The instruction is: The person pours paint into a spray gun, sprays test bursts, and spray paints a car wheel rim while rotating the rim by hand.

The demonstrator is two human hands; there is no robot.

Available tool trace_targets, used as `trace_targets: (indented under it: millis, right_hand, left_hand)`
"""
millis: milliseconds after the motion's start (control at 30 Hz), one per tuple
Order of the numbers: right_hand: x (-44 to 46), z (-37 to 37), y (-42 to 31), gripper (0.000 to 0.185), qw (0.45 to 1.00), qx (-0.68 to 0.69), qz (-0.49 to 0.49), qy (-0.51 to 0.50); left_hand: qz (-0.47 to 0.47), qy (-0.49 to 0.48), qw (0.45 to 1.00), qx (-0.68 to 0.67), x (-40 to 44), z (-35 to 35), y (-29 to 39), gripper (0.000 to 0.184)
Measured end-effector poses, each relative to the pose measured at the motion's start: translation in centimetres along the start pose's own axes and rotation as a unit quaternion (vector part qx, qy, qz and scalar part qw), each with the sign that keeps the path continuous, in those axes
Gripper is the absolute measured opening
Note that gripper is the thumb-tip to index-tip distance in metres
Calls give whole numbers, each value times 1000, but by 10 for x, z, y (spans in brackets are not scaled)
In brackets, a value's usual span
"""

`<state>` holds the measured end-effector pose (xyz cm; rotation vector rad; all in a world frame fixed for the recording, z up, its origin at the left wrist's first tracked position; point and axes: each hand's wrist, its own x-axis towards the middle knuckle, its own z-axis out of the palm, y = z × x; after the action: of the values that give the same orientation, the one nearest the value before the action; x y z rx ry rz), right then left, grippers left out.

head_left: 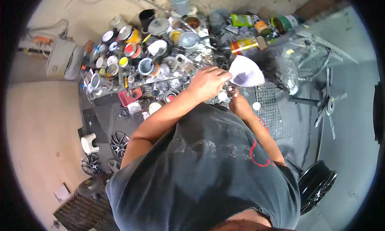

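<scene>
My left hand [210, 82] pinches the edge of a white paper paint strainer [250, 66], a wide cone whose open mouth faces up toward me. Below the cone, my right hand [239, 103] is closed around a small metal tool with round knobs, which looks like a spray gun [230, 90] and is largely hidden by the hand and strainer. A red hose [253, 152] loops beside my right forearm. Whether the strainer touches the tool cannot be made out.
A cluttered bench ahead holds several paint tins, a tub [146, 65] and a yellow-red can [244, 45]. A plastic-wrapped bundle [286, 70] stands to the right. Wheel rims [119, 144] and a white stool [90, 143] are at left; a black wheel [317, 187] lies at right.
</scene>
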<state>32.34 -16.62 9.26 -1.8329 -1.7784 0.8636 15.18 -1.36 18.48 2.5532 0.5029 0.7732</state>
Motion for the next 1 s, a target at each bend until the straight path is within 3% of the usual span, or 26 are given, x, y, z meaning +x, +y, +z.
trace_targets:
  millis: [100,233,300,367,500,533,633,667,700,767,833,900,967,1000]
  right_hand:
    - [22,30,-29,57,999,17,40,-8]
    - [33,66,-39,63,998,6,51,-36]
    - [34,82,-45,66,999,4,40,-21]
    - [34,91,-55,62,994,20,102,-42]
    - [21,105,-59,56,999,-17,46,22]
    - [20,93,-77,52,991,-8,133,-15]
    - [1,91,-73,50,979,0,203,-5]
    - [-12,93,-65,48,988,11,147,45]
    - [-15,85,-71,48,986,8,159,52]
    - [-27,64,-89,47,953,22,294,71]
    - [-53,54,-86,38,942,14,286,174]
    - [-80,40,-67,31,924,-28,273,266]
    - [-102,12,-63,19,864,-26,402,301]
    - [-113,-2,-60,19,855,-22,397,333]
  left_hand:
    - [10,52,998,-30,-39,-26,-24,19]
    - [-95,92,990,-57,-78,-42,-58,13]
    - [-169,157,970,-72,-98,-47,-84,14]
    - [-250,192,944,-100,-110,-54,-111,13]
    - [-302,161,939,39,-114,-59,-176,11]
    - [-294,160,941,56,-113,-55,-192,12]
    - [-423,-16,897,126,-104,-35,-231,22]
    - [-467,-31,875,127,-101,-28,-237,31]
    - [-471,-14,875,110,-90,-33,-227,36]
    - [-390,105,914,31,-84,-28,-212,31]
    - [-301,139,942,-50,-84,-6,-198,27]
    - [-292,45,944,-150,-71,-3,-153,23]
    - [-236,-54,954,-178,-81,26,-123,23]
    - [-227,-134,939,-219,-88,43,-110,23]
